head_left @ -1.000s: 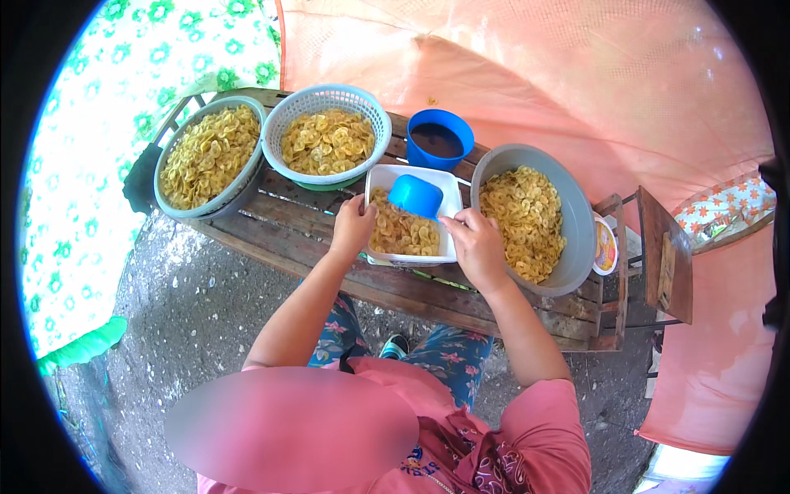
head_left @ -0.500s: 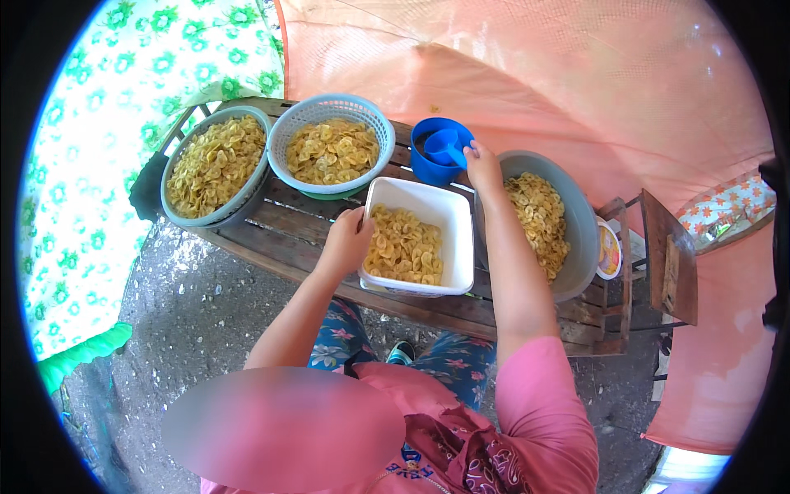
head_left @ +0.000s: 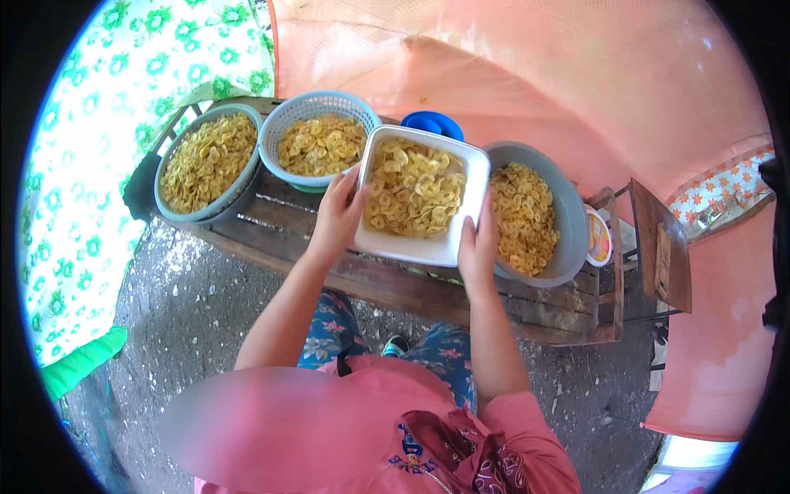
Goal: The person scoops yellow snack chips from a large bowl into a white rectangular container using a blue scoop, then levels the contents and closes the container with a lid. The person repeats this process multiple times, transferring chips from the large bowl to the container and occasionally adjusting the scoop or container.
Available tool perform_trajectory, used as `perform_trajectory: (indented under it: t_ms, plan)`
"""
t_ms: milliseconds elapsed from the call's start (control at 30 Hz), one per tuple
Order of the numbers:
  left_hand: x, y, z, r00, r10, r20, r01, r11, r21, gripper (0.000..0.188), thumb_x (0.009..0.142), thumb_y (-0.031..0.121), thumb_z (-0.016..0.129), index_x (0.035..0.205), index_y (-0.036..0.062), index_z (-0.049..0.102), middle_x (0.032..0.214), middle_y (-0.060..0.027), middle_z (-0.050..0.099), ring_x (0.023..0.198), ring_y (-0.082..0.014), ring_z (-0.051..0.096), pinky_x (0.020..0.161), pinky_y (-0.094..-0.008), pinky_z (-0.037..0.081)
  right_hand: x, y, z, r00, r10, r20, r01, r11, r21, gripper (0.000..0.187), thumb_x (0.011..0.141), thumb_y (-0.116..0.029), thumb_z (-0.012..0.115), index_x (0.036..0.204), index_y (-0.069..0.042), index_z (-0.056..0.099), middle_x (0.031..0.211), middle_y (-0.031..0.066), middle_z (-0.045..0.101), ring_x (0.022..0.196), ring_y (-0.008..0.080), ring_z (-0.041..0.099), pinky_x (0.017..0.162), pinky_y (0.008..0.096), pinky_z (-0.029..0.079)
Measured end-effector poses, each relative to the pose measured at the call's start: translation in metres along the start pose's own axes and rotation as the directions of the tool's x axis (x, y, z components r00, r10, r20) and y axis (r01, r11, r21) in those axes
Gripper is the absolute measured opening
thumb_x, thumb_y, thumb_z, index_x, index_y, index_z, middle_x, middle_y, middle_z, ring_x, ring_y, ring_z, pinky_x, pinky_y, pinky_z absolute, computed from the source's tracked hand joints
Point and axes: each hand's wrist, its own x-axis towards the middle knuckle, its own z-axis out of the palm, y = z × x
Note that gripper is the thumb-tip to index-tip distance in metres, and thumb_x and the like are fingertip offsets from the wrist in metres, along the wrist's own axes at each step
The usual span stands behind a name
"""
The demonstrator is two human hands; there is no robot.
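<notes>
Between my hands is a white square tub (head_left: 475,185) partly filled with banana chips (head_left: 414,191). My left hand (head_left: 337,212) grips its left wall, and my right hand (head_left: 479,249) is closed on the lower right corner, thumb on the outside. The tub is raised above the slatted wooden bench and tilted. Behind its far rim, a blue container (head_left: 434,123) is partly hidden. To the right stands a grey basin (head_left: 573,216) with more chips, and to the left a light blue perforated basket (head_left: 273,136) of chips.
An oval grey-green basin (head_left: 199,216) full of chips stands at the bench's left end. A round lidded tub (head_left: 599,239) sits right of the grey basin, near a wooden armrest (head_left: 661,247). The wooden bench (head_left: 395,282) runs across in front of me; an orange tarp (head_left: 527,58) hangs behind.
My right hand has let go of the blue scoop at the blue container and taken hold of the white tub. The tub has risen and tilted, now covering part of the blue container.
</notes>
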Motion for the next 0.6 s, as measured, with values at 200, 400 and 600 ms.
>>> perform_trajectory:
  t_ms: [200,400,600]
  plan:
    - [-0.014,-0.028,-0.003,0.963,-0.257,0.082,0.269,0.940,-0.212,0.041,0.093,0.017,0.058,0.132,0.0032,0.053,0.099,-0.0072,0.056,0.090,-0.0123,0.053,0.085,-0.0278,0.043,-0.014,0.018,0.000,0.979,-0.192,-0.067,0.191,0.981,-0.022,0.058,0.089,0.003,0.051,0.144,0.000,0.034,0.138,0.0200,0.046,0.123,0.0274,0.050,0.102,0.0345,0.038]
    - [-0.048,-0.031,-0.010,0.930,-0.359,0.078,0.367,0.903,-0.222,0.043,0.095,0.015,0.058,0.135,0.0007,0.050,0.100,-0.0013,0.058,0.089,-0.0086,0.052,0.084,-0.0239,0.043,-0.035,0.027,0.011,0.997,-0.081,0.005,0.080,0.996,0.033,0.059,0.089,0.004,0.048,0.145,-0.002,0.032,0.133,0.0212,0.049,0.122,0.0294,0.051,0.098,0.0338,0.042]
    - [-0.047,-0.029,-0.014,0.834,-0.502,0.229,0.552,0.752,-0.361,0.046,0.096,0.015,0.056,0.140,0.0043,0.045,0.116,-0.0054,0.060,0.103,-0.0091,0.053,0.092,-0.0261,0.042,-0.036,0.029,0.021,0.969,0.204,0.140,-0.222,0.967,0.128,0.054,0.091,0.004,0.049,0.143,-0.001,0.037,0.137,0.0184,0.048,0.123,0.0246,0.051,0.101,0.0318,0.038]
